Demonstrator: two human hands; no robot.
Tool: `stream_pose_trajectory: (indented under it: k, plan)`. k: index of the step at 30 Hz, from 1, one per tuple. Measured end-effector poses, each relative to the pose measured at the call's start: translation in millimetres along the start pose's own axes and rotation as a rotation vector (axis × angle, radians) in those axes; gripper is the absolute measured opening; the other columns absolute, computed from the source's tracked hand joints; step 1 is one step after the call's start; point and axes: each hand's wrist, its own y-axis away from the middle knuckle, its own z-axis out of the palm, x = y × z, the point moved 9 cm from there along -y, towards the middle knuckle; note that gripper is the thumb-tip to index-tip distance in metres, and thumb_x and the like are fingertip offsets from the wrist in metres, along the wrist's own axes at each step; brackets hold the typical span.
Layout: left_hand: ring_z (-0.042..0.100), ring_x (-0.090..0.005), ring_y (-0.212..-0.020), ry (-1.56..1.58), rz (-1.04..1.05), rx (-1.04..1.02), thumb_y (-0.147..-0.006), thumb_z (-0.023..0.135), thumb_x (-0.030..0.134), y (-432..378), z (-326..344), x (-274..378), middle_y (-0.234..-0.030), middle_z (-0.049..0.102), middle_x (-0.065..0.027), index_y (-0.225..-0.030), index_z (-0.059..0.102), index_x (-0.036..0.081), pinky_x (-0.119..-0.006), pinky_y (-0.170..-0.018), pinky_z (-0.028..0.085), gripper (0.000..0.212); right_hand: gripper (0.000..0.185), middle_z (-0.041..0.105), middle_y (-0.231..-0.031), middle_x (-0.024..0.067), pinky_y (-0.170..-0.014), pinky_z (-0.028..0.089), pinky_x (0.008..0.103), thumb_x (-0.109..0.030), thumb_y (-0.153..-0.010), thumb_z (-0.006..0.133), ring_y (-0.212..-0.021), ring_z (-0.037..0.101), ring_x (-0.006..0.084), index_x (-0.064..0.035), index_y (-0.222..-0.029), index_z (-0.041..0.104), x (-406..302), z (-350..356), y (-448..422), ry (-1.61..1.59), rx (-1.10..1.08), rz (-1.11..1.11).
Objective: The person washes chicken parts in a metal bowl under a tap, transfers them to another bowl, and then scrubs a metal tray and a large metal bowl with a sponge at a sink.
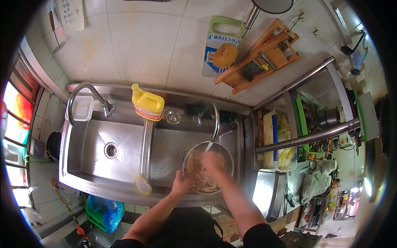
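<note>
A round metal strainer or bowl (230,173) filled with pale strips of food (206,183) sits in the right basin of a stainless steel sink (166,139). Water runs into it from the curved faucet (216,121). My left hand (182,183) grips the rim at its lower left. Over the strips is my right hand (214,161), blurred by motion; its fingers are partly hidden, and whether they hold any strips cannot be told.
A yellow detergent jug (148,104) stands behind the sink divider, with a small yellow-rimmed strainer (143,185) at its front end. Another faucet (88,85) arches over the left basin. At right are a metal pan (269,195) and a plastic tub of leafy vegetables (283,139).
</note>
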Motion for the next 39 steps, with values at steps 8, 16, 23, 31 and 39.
stream_pose_trajectory:
  k: [8,16,23,31,39]
  plan:
    - [0.065,-0.0221,-0.083,0.007,0.026,-0.024,-0.084,0.059,0.004,-35,10,31,-0.102,0.060,-0.0124,-0.118,0.045,0.004,-0.036,-0.062,0.060,0.037,0.080,0.050,-0.138,0.0204,-0.100,0.045,0.0487,-0.047,-0.068,0.081,-0.129,0.047,0.0392,-0.0184,-0.136,0.051,-9,-32,19,-0.168,0.116,-0.111]
    - [0.064,-0.0267,-0.099,0.024,-0.010,-0.149,-0.083,0.061,0.011,-32,43,51,-0.110,0.062,-0.0161,-0.123,0.045,0.001,-0.039,-0.085,0.054,0.044,0.063,0.046,-0.141,0.0227,-0.102,0.043,0.0529,-0.036,-0.081,0.070,-0.131,0.044,0.0437,-0.0174,-0.136,0.046,-21,-35,6,-0.115,0.332,-0.125]
    - [0.064,-0.0284,-0.091,0.037,-0.124,-0.200,-0.083,0.053,0.000,-23,61,42,-0.110,0.055,-0.0150,-0.126,0.040,0.003,-0.045,-0.067,0.063,0.044,0.026,0.066,-0.106,0.0199,-0.083,0.054,0.0474,-0.023,-0.089,0.058,-0.097,0.065,0.0377,-0.0065,-0.110,0.062,28,-31,-13,-0.082,0.360,-0.019]
    - [0.067,-0.0321,-0.091,0.006,0.009,-0.131,-0.083,0.053,0.000,-51,36,43,-0.109,0.056,-0.0153,-0.124,0.039,0.008,-0.048,-0.062,0.064,0.044,0.073,0.060,-0.125,0.0231,-0.096,0.050,0.0462,-0.039,-0.074,0.077,-0.118,0.058,0.0381,-0.0054,-0.133,0.051,25,-51,12,-0.516,0.335,-0.193]
    - [0.067,-0.0300,-0.087,0.006,0.053,-0.169,-0.084,0.053,0.000,-41,44,49,-0.106,0.056,-0.0150,-0.120,0.040,0.007,-0.048,-0.063,0.064,0.039,0.055,0.033,-0.153,0.0188,-0.105,0.042,0.0483,-0.022,-0.079,0.070,-0.131,0.047,0.0395,-0.0248,-0.132,0.057,-21,-26,20,0.081,0.247,-0.429]
